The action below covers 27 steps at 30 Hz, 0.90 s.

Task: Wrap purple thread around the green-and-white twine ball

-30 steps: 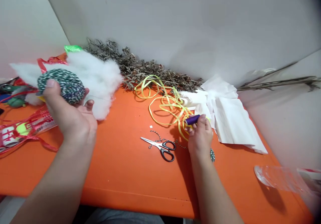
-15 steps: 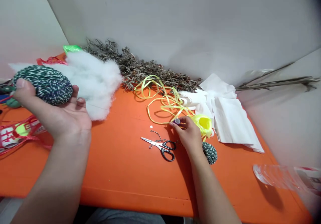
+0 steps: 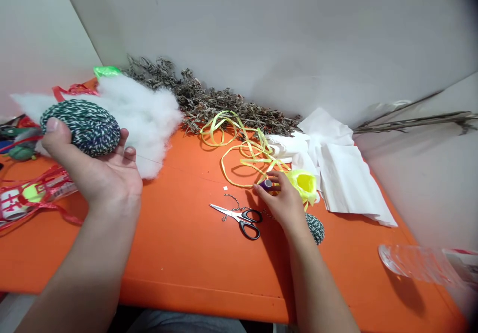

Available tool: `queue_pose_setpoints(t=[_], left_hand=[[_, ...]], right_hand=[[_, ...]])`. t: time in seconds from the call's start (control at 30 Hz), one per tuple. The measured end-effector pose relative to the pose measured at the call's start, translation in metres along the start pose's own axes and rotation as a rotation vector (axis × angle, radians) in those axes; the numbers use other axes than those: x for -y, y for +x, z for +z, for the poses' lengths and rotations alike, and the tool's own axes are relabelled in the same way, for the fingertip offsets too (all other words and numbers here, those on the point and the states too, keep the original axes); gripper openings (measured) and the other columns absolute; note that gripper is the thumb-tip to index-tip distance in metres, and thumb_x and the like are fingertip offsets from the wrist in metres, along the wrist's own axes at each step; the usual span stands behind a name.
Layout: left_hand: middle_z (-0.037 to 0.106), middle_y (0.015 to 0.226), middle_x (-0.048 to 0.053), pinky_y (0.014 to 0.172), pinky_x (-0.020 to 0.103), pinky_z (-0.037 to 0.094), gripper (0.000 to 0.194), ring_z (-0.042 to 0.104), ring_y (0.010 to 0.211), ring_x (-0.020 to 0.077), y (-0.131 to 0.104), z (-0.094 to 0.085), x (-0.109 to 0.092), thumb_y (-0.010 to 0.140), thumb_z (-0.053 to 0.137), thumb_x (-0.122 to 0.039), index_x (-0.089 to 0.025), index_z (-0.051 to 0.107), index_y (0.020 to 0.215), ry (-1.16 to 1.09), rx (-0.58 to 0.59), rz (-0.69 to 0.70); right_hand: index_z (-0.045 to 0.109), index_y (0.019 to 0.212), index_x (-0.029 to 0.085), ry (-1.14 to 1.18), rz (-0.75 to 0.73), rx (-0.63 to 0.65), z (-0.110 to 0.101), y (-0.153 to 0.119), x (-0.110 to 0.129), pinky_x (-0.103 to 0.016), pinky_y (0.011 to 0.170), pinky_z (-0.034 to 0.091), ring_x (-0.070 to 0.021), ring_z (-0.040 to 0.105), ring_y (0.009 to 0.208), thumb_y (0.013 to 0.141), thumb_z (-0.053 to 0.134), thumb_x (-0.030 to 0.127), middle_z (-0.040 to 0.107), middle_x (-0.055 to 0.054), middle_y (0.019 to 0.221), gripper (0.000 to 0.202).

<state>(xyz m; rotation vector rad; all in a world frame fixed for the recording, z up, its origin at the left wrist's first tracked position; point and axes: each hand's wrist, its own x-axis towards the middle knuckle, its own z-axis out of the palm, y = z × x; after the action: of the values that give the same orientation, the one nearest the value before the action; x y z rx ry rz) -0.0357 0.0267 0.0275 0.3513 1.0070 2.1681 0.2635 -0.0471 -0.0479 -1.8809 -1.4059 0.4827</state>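
My left hand (image 3: pixel 108 176) is raised on the left, palm up, with thumb and fingers around a dark green and white crocheted ball (image 3: pixel 82 126). A thin dark thread (image 3: pixel 186 171) stretches across from that side toward my right hand (image 3: pixel 286 201), which pinches a small purple spool of thread (image 3: pixel 266 184) just above the table. Below it lie black-handled scissors (image 3: pixel 241 218), blades pointing left, with a short piece of twisted yarn (image 3: pixel 233 199) beside them. A smaller green and white crocheted piece (image 3: pixel 315 228) is partly hidden behind my right wrist.
White fluffy stuffing (image 3: pixel 145 119) lies behind my left hand. Dried plant stems (image 3: pixel 209 101) run along the wall. Yellow ribbon (image 3: pixel 239 149), a yellow roll (image 3: pixel 304 184) and white sheets (image 3: pixel 347 178) lie beyond my right hand. A clear plastic bottle (image 3: pixel 414 263) is at the right edge of the orange table (image 3: pixel 186 263).
My left hand has shifted slightly right and down with the crocheted ball. My right hand and the spool have moved slightly right and down, and the thread shows more clearly.
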Motion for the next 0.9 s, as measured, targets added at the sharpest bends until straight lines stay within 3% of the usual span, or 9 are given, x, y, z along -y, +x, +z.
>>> queue_pose_setpoints(t=[0.2,0.27,0.33,0.43,0.5,0.63,0.73,0.8,0.9], left_hand=[[0.063,0.105,0.001,0.046,0.020,0.038,0.035,0.063,0.076,0.0141,-0.005,0.002,-0.003,0.085,0.054,-0.051,-0.023,0.062,0.103,0.027,0.028,-0.053],[0.064,0.099,0.001,0.045,0.021,0.038,0.033,0.063,0.073,0.0145,-0.013,0.004,-0.002,0.085,0.054,-0.050,-0.023,0.062,0.102,0.039,0.028,-0.087],[0.065,0.091,0.001,0.043,0.022,0.036,0.035,0.063,0.066,0.0159,-0.027,0.007,-0.001,0.080,0.057,-0.051,-0.024,0.063,0.100,0.042,0.042,-0.130],[0.065,0.080,0.002,0.039,0.023,0.034,0.035,0.062,0.059,0.0171,-0.055,0.005,0.001,0.073,0.062,-0.054,-0.023,0.065,0.089,0.033,0.200,-0.223],[0.069,0.082,0.004,0.039,0.024,0.037,0.030,0.064,0.062,0.0198,-0.074,-0.001,0.003,0.068,0.070,-0.046,-0.026,0.068,0.089,0.067,0.374,-0.376],[0.073,0.093,0.008,0.046,0.028,0.047,0.042,0.068,0.072,0.0248,-0.100,-0.019,0.015,0.065,0.081,-0.041,-0.026,0.070,0.103,0.153,0.719,-0.704],[0.074,0.098,0.009,0.053,0.028,0.052,0.040,0.069,0.077,0.0239,-0.104,-0.025,0.028,0.071,0.080,-0.044,-0.024,0.071,0.104,0.151,0.752,-0.862],[0.073,0.097,0.008,0.055,0.026,0.053,0.036,0.069,0.078,0.0217,-0.104,-0.025,0.035,0.074,0.079,-0.044,-0.022,0.072,0.101,0.147,0.708,-0.919],[0.072,0.096,0.006,0.054,0.023,0.052,0.035,0.067,0.076,0.0182,-0.103,-0.024,0.041,0.075,0.080,-0.044,-0.022,0.073,0.101,0.159,0.675,-0.961]], right_hand=[[0.063,0.116,0.022,-0.012,-0.077,-0.158,-0.004,-0.002,0.010,-0.045,0.079,0.053,-0.0300,0.066,0.098,0.091,0.059,0.058,0.068,-0.014,0.117,0.044],[0.064,0.117,0.022,-0.062,-0.192,-0.248,-0.001,-0.006,0.016,-0.049,0.092,0.049,-0.0340,0.060,0.113,0.088,0.063,0.058,0.066,-0.015,0.120,0.046],[0.065,0.119,0.022,-0.131,-0.358,-0.269,0.005,-0.014,0.022,-0.048,0.094,0.048,-0.0338,0.061,0.108,0.082,0.073,0.057,0.069,-0.013,0.107,0.052],[0.059,0.133,0.024,-0.151,-0.471,-0.001,0.020,-0.030,0.033,-0.034,0.063,0.051,-0.0218,0.063,0.062,0.084,0.073,0.054,0.063,0.000,0.068,0.059],[0.053,0.140,0.026,-0.077,-0.510,0.136,0.026,-0.040,0.040,-0.030,0.053,0.048,-0.0185,0.060,0.053,0.086,0.072,0.051,0.060,0.003,0.064,0.062],[0.045,0.143,0.034,0.156,-0.583,0.052,0.023,-0.049,0.050,-0.046,0.093,0.054,-0.0304,0.064,0.111,0.080,0.079,0.032,0.064,-0.011,0.122,0.071],[0.021,0.154,0.039,0.442,-0.449,0.232,0.019,-0.051,0.050,-0.054,0.107,0.047,-0.0310,0.051,0.134,0.083,0.071,0.018,0.045,-0.012,0.150,0.089],[0.014,0.154,0.042,0.590,-0.338,0.386,0.018,-0.050,0.049,-0.052,0.101,0.053,-0.0280,0.056,0.128,0.086,0.062,0.014,0.042,-0.012,0.153,0.088],[0.017,0.152,0.042,0.669,-0.223,0.469,0.017,-0.048,0.046,-0.047,0.089,0.059,-0.0236,0.064,0.108,0.090,0.058,0.018,0.043,-0.012,0.151,0.079]])
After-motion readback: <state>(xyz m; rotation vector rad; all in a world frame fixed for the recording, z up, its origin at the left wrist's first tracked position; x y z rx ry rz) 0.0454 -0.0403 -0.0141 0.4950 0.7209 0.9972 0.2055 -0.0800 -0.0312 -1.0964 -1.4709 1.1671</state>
